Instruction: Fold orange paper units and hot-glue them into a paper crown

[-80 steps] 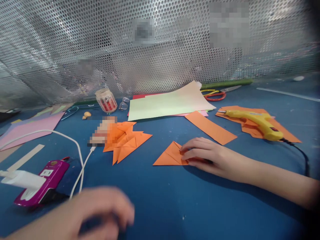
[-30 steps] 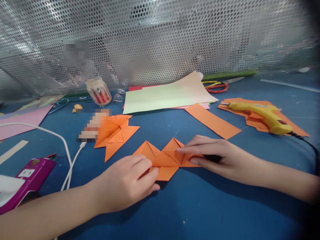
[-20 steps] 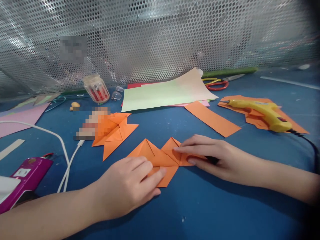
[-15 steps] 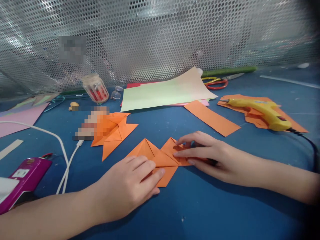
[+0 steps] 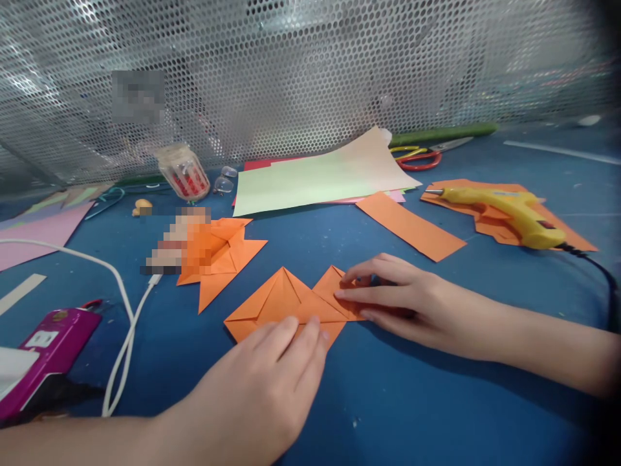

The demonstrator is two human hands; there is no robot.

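Note:
Two folded orange paper pieces [image 5: 286, 301] lie joined on the blue table [image 5: 436, 414]. My left hand [image 5: 264, 388] lies flat with its fingers stretched out, the fingertips pressing the near edge of the left piece. My right hand [image 5: 402, 301] comes in from the right, fingers extended and pressed on the right piece [image 5: 334, 288], with the index finger curled over its top edge. Neither hand lifts the paper off the table.
More folded orange pieces [image 5: 223, 255] lie to the left. An orange strip [image 5: 410, 226], a stack of coloured sheets [image 5: 325, 178], a yellow glue gun [image 5: 509, 207] on orange paper, scissors [image 5: 420, 158], a small jar [image 5: 184, 171], a magenta device [image 5: 46, 353] with white cable [image 5: 126, 336]. Perforated metal wall behind.
My left hand brought a second orange piece beside the one under my right hand, then drew back toward me so only its fingertips rest on the paper's near edge.

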